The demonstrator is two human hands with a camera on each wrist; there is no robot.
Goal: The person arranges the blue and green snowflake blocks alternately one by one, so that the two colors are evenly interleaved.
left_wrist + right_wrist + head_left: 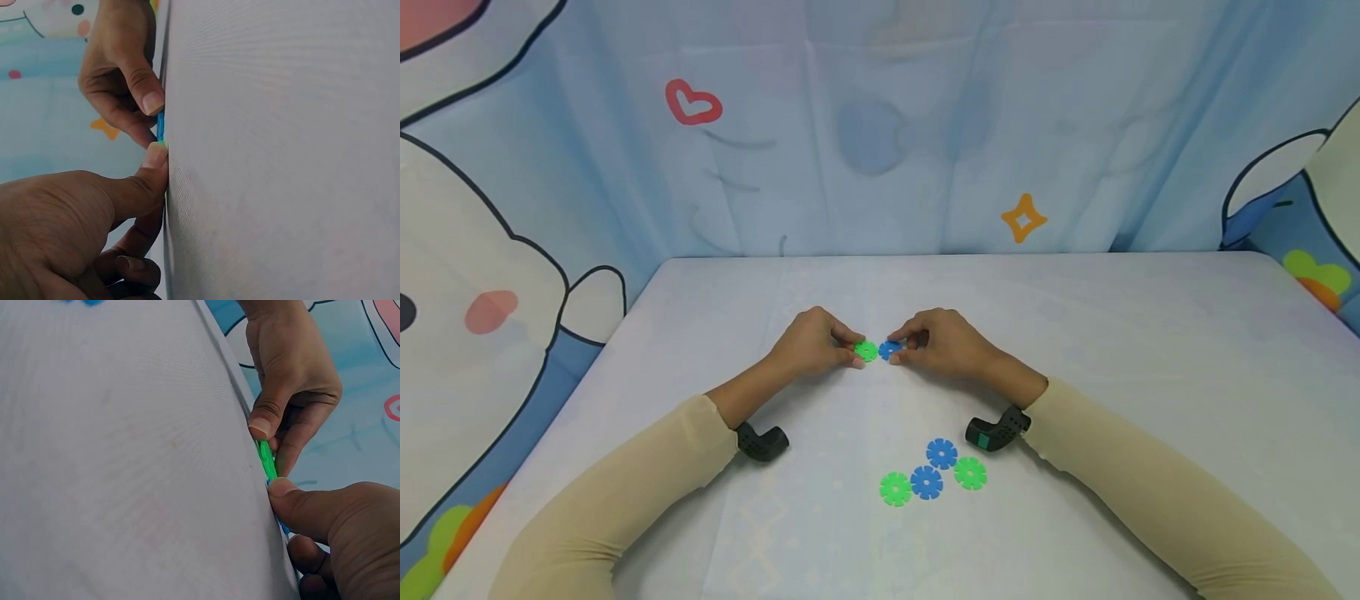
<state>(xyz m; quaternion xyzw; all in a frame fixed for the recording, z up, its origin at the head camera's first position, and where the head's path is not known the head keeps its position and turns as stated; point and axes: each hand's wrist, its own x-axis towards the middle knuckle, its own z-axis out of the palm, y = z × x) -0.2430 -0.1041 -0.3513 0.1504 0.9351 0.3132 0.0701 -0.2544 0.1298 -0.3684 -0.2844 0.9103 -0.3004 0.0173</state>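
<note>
Between thumb and fingertips my left hand (pixel 816 343) pinches a green notched plastic disc (pixel 867 352). Opposite it, my right hand (pixel 943 343) pinches a blue notched disc (pixel 890 349) the same way. The two discs meet edge to edge or nearly so, low over the white tabletop; whether their notches interlock I cannot tell. In the left wrist view the blue disc (pixel 160 127) shows edge-on between the hands. The right wrist view has the green disc (pixel 267 459) edge-on, with most of the blue one hidden behind my right thumb.
Nearer on the white cloth-covered table (pixel 790 533) lie loose discs: a green disc (pixel 896 489) at the left, two blue ones (pixel 927 482) in the middle, and another green disc (pixel 971 473) at the right. A printed blue curtain (pixel 880 125) hangs behind the table's far edge.
</note>
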